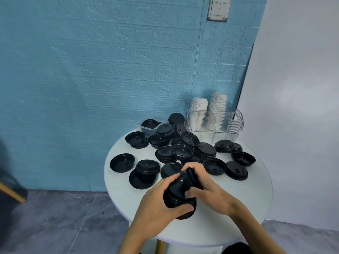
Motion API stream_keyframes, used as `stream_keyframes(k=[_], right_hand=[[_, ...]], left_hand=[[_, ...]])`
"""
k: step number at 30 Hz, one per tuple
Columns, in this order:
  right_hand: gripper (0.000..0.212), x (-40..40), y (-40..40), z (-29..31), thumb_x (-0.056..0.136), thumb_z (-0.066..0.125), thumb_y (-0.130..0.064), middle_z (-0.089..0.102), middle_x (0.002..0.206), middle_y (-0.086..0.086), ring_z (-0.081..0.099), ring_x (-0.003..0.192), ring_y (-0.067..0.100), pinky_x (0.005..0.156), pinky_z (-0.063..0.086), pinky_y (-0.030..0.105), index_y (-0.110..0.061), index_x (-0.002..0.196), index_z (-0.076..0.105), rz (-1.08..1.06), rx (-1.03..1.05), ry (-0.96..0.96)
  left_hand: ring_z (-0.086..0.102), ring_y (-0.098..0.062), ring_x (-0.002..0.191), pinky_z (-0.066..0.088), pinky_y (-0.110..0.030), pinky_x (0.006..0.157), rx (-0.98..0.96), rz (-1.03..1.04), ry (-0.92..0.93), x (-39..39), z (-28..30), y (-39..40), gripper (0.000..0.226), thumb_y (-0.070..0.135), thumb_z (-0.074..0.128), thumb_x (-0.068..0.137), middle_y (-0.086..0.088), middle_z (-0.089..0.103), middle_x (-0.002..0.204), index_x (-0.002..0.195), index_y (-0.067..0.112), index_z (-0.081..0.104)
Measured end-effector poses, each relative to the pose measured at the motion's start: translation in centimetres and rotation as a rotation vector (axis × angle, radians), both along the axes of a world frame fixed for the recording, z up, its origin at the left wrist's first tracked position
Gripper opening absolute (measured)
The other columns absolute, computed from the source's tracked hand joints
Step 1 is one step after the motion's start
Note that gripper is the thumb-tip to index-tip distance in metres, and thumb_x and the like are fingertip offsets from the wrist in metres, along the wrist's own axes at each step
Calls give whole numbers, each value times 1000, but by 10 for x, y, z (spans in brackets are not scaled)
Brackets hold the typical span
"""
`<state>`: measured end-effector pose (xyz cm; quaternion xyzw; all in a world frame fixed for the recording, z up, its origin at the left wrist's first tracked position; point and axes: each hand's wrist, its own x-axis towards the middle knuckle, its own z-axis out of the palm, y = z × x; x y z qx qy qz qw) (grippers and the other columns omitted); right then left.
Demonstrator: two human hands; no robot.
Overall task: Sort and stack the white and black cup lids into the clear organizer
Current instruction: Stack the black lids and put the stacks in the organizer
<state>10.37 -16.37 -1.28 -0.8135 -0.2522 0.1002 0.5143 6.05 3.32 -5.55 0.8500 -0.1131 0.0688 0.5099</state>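
A stack of black cup lids (178, 195) is held above the near part of the round white table (247, 198). My left hand (157, 200) grips the stack from the left and below, thumb across its front. My right hand (205, 187) holds the upper lids, fingers curled over the top. Several loose black lids (183, 149) lie scattered across the table's middle and far side. The clear organizer (229, 129) stands at the back right with two stacks of white lids (199, 110) in it.
A small clear rectangular box (145, 127) holding a black lid sits at the table's far left edge. A blue brick-pattern wall rises behind, a white wall at right. The grey floor shows at left, with a dark piece of furniture (11, 189) at the frame's left edge.
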Motion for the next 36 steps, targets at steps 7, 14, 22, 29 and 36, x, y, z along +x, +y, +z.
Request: stream_keyframes(k=[7, 14, 22, 29, 36], right_hand=[[54, -2, 5, 6, 89, 55, -29, 57, 92, -8, 56, 78, 1, 67, 49, 14, -43, 139, 39, -79, 302, 67], [29, -11, 24, -9, 93, 64, -43, 64, 117, 1, 64, 116, 16, 92, 54, 28, -33, 115, 47, -156, 546, 5], [58, -16, 12, -24, 80, 81, -41, 71, 119, 3, 67, 113, 23, 96, 56, 39, -26, 132, 59, -204, 356, -28], [69, -18, 2, -17, 63, 95, -33, 70, 125, -2, 65, 120, 16, 105, 49, 34, -23, 126, 69, -170, 263, -11], [59, -21, 0, -11, 72, 93, -24, 71, 124, -1, 64, 121, 16, 97, 52, 23, -30, 125, 68, -78, 265, 128]], left_hand=[[56, 13, 119, 49, -23, 103, -5, -2, -12, 0, -1, 0, 83, 67, 85, 59, 43, 55, 127, 131, 71, 44], [57, 14, 116, 49, -23, 101, 20, 1, -14, 0, 1, 0, 89, 64, 84, 61, 42, 60, 122, 136, 72, 37], [58, 13, 116, 49, -23, 102, -11, 19, 27, 0, -1, 0, 101, 69, 85, 58, 41, 61, 123, 142, 69, 29], [63, 8, 110, 54, -27, 95, -15, -7, 1, 0, -1, 1, 81, 63, 88, 63, 33, 67, 118, 130, 66, 42], [56, 13, 117, 49, -18, 97, 24, 11, -44, 0, -1, 0, 98, 74, 86, 54, 42, 56, 126, 137, 70, 34]])
